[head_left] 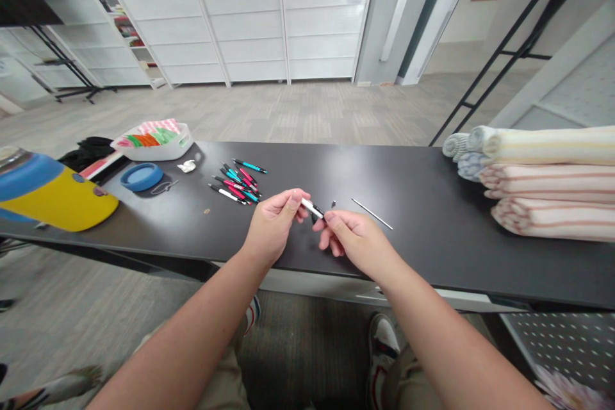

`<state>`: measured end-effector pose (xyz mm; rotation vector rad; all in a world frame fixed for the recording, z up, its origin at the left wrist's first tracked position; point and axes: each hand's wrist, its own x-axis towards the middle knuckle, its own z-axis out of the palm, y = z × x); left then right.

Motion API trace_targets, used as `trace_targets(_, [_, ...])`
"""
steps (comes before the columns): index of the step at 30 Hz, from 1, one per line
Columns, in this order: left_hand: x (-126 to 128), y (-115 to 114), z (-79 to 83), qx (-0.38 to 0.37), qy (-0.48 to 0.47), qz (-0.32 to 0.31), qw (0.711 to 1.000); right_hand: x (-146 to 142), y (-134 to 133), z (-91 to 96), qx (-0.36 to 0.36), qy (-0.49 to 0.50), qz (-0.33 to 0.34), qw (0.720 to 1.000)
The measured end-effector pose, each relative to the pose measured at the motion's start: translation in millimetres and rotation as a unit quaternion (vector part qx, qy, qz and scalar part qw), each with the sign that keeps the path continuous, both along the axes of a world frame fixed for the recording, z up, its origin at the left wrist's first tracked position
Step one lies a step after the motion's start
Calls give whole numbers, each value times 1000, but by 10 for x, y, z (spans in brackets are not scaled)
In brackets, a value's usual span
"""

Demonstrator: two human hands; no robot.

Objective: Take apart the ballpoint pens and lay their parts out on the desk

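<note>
My left hand (275,221) pinches the white barrel of a pen (311,208) above the black table (432,218). My right hand (350,238) grips the pen's black end between thumb and fingers. Both hands meet over the table's near middle. Just right of them lie a thin pen refill (372,214) and a tiny dark part (333,204). A pile of several teal, pink and white pens (237,182) lies to the left of my hands.
A blue lid (141,176), a white tub of coloured items (154,139), a crumpled white scrap (187,166) and a yellow and blue object (48,195) sit at the left. Rolled striped towels (538,176) are stacked at the right. My shoes show below the table edge.
</note>
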<state>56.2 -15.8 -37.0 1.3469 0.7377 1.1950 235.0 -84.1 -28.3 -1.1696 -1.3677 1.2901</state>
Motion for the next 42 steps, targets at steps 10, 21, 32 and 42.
trace_targets(10, [5,-3,-13,24,6,0,1000,-56,14,-12,-31,60,-50,996])
trace_targets(21, [1,-21,19,-2,-27,-21,999,-40,-9,-18,-61,81,65,993])
trace_targets(32, [22,-29,53,-4,-44,-27,999,-76,-7,-21,4,25,-23,999])
trace_targets(42, [41,-10,46,-36,-76,-20,996,-115,-70,-34,34,-81,-99,991])
